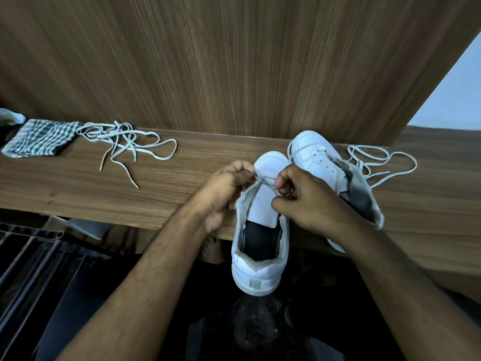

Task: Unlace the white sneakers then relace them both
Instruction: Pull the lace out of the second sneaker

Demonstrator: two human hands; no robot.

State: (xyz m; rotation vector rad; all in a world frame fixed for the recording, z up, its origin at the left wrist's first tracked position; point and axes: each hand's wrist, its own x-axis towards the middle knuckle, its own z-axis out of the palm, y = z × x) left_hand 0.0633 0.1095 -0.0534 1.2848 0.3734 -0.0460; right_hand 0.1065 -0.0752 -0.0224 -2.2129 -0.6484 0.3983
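A white sneaker (260, 267) lies toe-away over the front edge of the wooden shelf (78, 188), its heel hanging past the edge. My left hand (229, 188) and my right hand (299, 199) each pinch a strand of the white lace (268, 179) crossing near the sneaker's toe end. A second white sneaker (317, 157) lies just right of the first, partly behind my right hand. A loose white lace (385, 162) trails from it to the right. Another loose lace (125, 144) lies in a tangle on the shelf at the left.
A folded checked cloth (39, 138) sits at the shelf's far left. A tall wooden panel (234, 61) rises behind the shelf. Metal bars (31, 261) and dark clothing show below the shelf edge.
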